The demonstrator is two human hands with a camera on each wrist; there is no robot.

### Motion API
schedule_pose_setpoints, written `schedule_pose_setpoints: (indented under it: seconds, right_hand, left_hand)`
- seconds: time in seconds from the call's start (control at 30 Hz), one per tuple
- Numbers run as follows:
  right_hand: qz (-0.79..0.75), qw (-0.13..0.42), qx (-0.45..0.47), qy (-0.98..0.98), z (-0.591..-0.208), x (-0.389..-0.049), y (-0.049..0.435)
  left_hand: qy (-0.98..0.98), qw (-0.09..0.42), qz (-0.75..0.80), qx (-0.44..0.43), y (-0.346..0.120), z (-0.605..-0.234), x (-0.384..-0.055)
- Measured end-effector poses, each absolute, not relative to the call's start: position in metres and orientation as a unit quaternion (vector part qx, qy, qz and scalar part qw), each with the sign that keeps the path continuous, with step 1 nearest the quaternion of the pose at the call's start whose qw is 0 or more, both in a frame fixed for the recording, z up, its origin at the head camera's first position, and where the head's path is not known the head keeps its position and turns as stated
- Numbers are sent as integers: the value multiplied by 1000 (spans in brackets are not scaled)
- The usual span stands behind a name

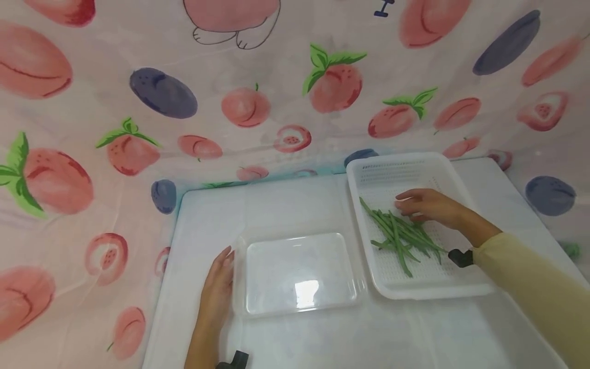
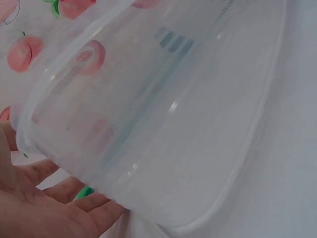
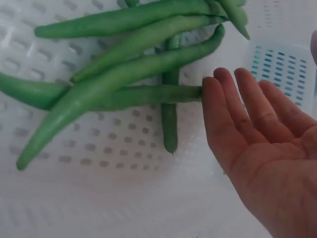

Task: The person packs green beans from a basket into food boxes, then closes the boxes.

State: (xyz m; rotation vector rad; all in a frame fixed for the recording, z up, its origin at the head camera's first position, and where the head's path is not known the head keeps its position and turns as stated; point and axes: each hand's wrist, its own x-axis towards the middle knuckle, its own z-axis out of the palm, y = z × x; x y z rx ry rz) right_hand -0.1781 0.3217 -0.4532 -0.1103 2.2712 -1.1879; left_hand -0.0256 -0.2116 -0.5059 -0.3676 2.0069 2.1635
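Note:
A clear plastic container (image 1: 286, 266) stands on the white table, nothing inside it. Against its left side lies my left hand (image 1: 215, 289); in the left wrist view the extended fingers (image 2: 101, 210) touch the container's edge. To the right, a white perforated basket (image 1: 415, 293) holds a loose pile of green beans (image 1: 397, 231). My right hand (image 1: 428, 206) is over the basket, at the upper right of the pile. Seen from the right wrist, its fingers (image 3: 218, 109) are nearly straight, with the tips beside the green beans (image 3: 133, 67) and none gripped.
The container and the basket stand side by side on the white table (image 1: 295, 343). A fruit-printed cloth (image 1: 198, 123) hangs behind the table and at its left. Something green (image 1: 571, 250) shows beyond the table's right edge.

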Motion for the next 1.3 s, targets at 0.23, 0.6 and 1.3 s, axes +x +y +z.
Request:
schedule_pose_setpoints:
  seconds: [0.23, 0.6, 1.3]
  right_hand:
    - [-431, 277, -37, 858, -460, -179, 316]
    - [-416, 293, -37, 860, -470, -185, 312]
    - [-401, 291, -38, 868, -478, -189, 311]
  left_hand:
    - [686, 65, 718, -97, -207, -517, -39]
    - [666, 61, 740, -79, -206, -532, -44]
    - [640, 65, 764, -51, -209, -538, -48]
